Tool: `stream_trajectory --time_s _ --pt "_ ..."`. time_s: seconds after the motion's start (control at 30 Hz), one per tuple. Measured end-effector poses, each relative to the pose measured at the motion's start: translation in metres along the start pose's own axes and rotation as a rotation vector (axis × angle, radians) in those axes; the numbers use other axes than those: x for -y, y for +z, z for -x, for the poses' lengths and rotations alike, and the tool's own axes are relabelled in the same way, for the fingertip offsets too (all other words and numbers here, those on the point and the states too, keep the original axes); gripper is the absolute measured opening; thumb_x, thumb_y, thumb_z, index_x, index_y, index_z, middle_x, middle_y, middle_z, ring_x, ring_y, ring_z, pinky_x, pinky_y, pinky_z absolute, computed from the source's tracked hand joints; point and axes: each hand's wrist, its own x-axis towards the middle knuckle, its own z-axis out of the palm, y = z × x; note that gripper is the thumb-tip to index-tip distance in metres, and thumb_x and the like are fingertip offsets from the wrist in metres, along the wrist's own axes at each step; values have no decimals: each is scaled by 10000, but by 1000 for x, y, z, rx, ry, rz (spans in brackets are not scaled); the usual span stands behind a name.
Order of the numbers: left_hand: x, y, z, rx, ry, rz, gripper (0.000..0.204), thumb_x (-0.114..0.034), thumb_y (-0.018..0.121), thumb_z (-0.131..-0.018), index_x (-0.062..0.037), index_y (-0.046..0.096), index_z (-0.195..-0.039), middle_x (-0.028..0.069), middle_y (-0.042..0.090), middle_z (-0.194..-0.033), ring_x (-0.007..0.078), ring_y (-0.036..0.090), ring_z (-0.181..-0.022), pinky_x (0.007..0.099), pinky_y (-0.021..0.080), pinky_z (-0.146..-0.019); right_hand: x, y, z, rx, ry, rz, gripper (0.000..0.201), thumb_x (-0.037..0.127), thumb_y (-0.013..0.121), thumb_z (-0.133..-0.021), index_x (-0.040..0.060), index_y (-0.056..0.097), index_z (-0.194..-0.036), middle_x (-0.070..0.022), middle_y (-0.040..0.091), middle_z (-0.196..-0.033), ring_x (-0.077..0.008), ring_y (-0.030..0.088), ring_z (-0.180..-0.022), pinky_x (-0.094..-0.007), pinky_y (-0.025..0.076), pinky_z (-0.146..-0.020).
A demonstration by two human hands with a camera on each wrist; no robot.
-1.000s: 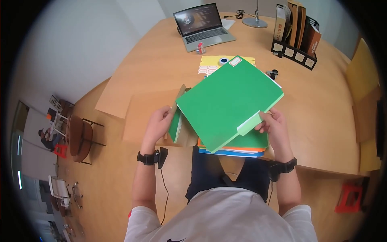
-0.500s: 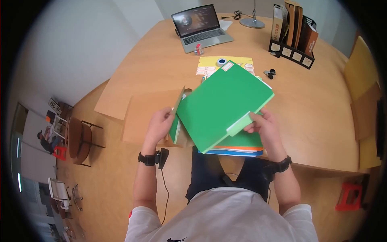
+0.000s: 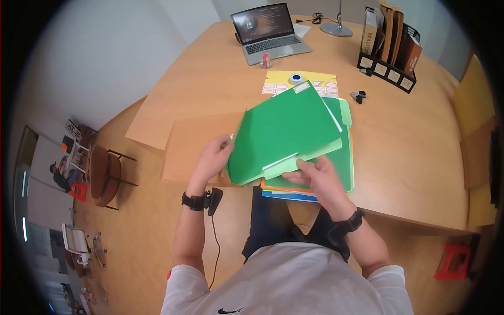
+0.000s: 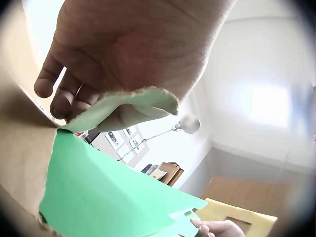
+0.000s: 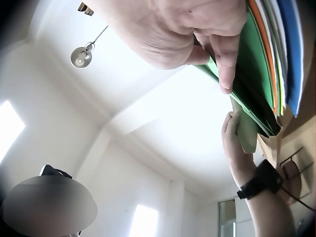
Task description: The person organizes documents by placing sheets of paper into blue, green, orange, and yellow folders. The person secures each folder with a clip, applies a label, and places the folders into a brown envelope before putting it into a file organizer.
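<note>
A green folder (image 3: 286, 126) with papers inside lies tilted above a stack of folders, its left end at the opening of a brown kraft envelope (image 3: 197, 139). My right hand (image 3: 323, 184) pinches the folder's lower tabbed edge between thumb and fingers. My left hand (image 3: 211, 160) grips the envelope's edge; in the left wrist view a torn-edged flap (image 4: 128, 106) lies under its thumb, and the green folder (image 4: 108, 187) stands in the mouth. Under the raised folder, the stack shows another green folder (image 3: 344, 157), with orange and blue ones below.
Beyond the folders lie a yellow sheet with labels (image 3: 271, 88), a tape roll (image 3: 296, 78) and black clips (image 3: 358, 96). Farther back stand a laptop (image 3: 270, 44), a lamp base (image 3: 336, 29) and a black file holder (image 3: 386, 71) with books.
The green folder has moved left and down, its left end now at the envelope's mouth. My right hand has moved left with it, uncovering more of the stack.
</note>
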Motion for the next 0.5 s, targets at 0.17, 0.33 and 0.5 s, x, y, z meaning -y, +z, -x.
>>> stream_trajectory --time_s 0.17,0.33,0.5 --pt "3 2 -3 1 24 43 166 -122 543 -954 26 570 -885 30 542 -693 93 501 -650 281 423 -599 -21 15 -2 111 73 61 335 117 528 -1061 -120 495 -1296 -208 678 -1173 -264 738 -1021 -308 627 -879" --pt "2 5 -3 3 45 41 172 -118 549 -955 22 554 -856 26 522 -680 91 484 -639 283 409 -585 -45 46 -12 187 91 148 336 147 510 -1074 -92 474 -1308 -196 692 -1133 -249 749 -932 -323 638 -788" --pt "5 3 -2 3 18 31 204 -142 562 -983 7 559 -844 -6 537 -721 68 486 -699 263 413 -624 -45 56 -17 236 127 221 323 149 488 -1077 -81 454 -1301 -197 695 -1098 -241 753 -828 -318 633 -672"
